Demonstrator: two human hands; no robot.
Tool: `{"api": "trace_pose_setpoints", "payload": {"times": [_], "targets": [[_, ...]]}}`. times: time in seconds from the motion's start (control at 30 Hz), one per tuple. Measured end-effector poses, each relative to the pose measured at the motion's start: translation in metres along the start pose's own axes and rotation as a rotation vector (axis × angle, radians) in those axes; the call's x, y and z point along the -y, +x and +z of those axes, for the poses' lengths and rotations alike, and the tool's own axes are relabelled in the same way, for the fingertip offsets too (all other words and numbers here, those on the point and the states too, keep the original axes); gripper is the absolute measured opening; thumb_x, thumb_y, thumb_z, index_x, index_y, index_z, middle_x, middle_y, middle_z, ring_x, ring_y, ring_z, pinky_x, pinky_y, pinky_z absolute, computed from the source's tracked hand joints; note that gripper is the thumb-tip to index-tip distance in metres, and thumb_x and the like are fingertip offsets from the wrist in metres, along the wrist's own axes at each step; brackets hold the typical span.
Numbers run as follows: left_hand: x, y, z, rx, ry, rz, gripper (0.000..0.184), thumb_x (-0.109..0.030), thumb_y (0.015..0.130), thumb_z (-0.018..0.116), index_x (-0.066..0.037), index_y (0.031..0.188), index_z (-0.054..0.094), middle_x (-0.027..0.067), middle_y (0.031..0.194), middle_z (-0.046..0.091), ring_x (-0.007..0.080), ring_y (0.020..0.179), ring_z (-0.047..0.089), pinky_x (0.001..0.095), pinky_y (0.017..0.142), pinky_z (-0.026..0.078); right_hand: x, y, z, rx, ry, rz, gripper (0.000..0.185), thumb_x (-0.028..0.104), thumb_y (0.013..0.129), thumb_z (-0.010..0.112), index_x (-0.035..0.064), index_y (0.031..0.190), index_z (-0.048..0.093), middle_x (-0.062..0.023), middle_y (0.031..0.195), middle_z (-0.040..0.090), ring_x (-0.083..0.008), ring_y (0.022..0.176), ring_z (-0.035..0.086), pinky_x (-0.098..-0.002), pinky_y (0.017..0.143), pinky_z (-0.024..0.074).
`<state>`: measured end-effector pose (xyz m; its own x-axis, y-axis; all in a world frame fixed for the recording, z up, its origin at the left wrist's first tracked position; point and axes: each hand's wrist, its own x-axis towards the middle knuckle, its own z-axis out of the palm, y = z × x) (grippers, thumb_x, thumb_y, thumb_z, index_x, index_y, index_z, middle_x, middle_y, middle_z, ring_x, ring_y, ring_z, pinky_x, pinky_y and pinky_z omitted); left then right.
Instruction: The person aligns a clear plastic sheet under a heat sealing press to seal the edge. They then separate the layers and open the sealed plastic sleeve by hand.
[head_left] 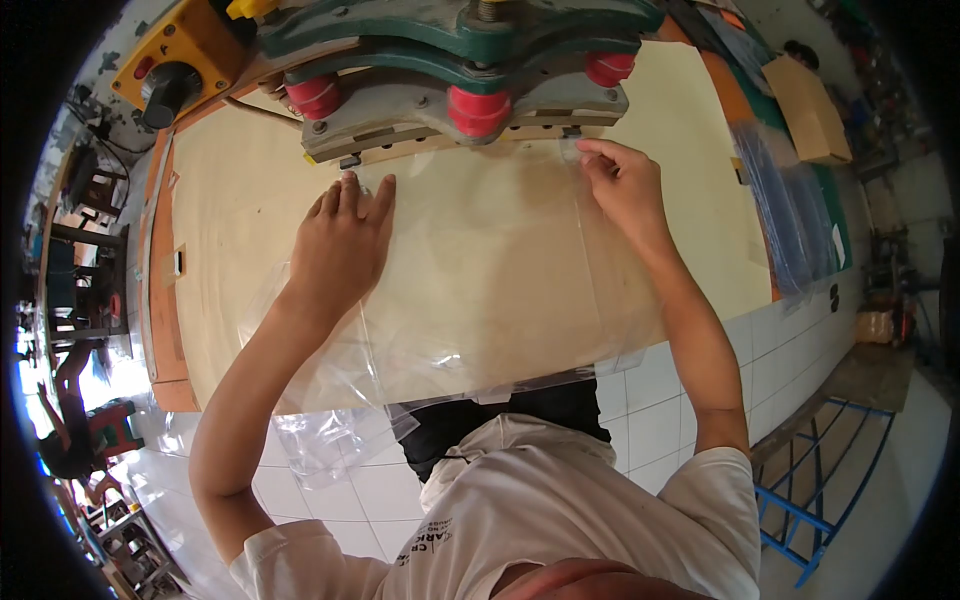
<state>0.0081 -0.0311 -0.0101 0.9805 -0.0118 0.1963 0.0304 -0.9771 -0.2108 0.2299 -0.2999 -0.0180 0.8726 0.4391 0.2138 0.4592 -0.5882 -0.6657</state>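
Clear plastic sheet (480,260): one, laid over the middle of the tabletop (225,260), its far end at the press, its near part reaching the near edge. Wrinkled clear film, left of centre, hangs past that edge.

Left hand (343,235): palm down on the left side of the sheet, fingers a little spread, fingertips just short of the press; no pinch visible.

Right hand (622,180): at the sheet's far right corner, thumb and forefinger pressed together, pinching the plastic just beside the press.

Press (460,85): green and grey metal, with three red round fittings along its front, standing over the middle of the far edge of the tabletop.

Control box (180,65): yellow, black knob and red button, by the far left corner.

Plastic sheets (790,215): clear, bluish, lying along the right edge.

Cardboard piece (808,108): brown, near the far right corner.

Metal frame (820,480): blue, low on the right, apart from the tabletop.
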Motion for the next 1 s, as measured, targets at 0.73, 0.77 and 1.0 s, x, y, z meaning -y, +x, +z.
{"api": "trace_pose_setpoints", "payload": {"times": [0.73,0.77,1.0], "targets": [[0.0024,0.0015,-0.0036,0.002,-0.031,0.015,0.058,-0.007,0.084,0.061,-0.005,0.141,0.048,0.0364,0.129,0.053,0.0450,0.115,0.060,0.0438,0.098,0.052,0.0016,-0.0015,0.0019,-0.015,-0.003,-0.017,0.021,0.019,0.089,0.065,0.0099,0.104,0.075,-0.0121,0.092,0.074,-0.0257,0.076,0.070,-0.0371,0.073,0.0544],[0.0024,0.0015,-0.0036,0.004,-0.032,0.015,0.059,-0.007,0.084,0.061,-0.005,0.141,0.048,0.0364,0.129,0.053,0.0449,0.115,0.060,0.0438,0.098,0.051,0.0010,-0.0018,0.0027,-0.031,-0.021,-0.049,0.020,0.019,0.089,0.065,0.0098,0.104,0.075,-0.0128,0.093,0.074,-0.0268,0.077,0.070,-0.0377,0.073,0.0545],[0.0019,0.0016,-0.0052,0.032,0.013,0.027,0.057,-0.015,0.088,0.059,-0.002,0.142,0.047,0.0373,0.130,0.053,0.0422,0.116,0.061,0.0418,0.100,0.050,-0.0015,-0.0028,0.0069,-0.092,-0.125,-0.147,0.019,0.017,0.089,0.064,0.0118,0.103,0.076,-0.0144,0.092,0.071,-0.0326,0.081,0.068,-0.0419,0.073,0.0543]]}}
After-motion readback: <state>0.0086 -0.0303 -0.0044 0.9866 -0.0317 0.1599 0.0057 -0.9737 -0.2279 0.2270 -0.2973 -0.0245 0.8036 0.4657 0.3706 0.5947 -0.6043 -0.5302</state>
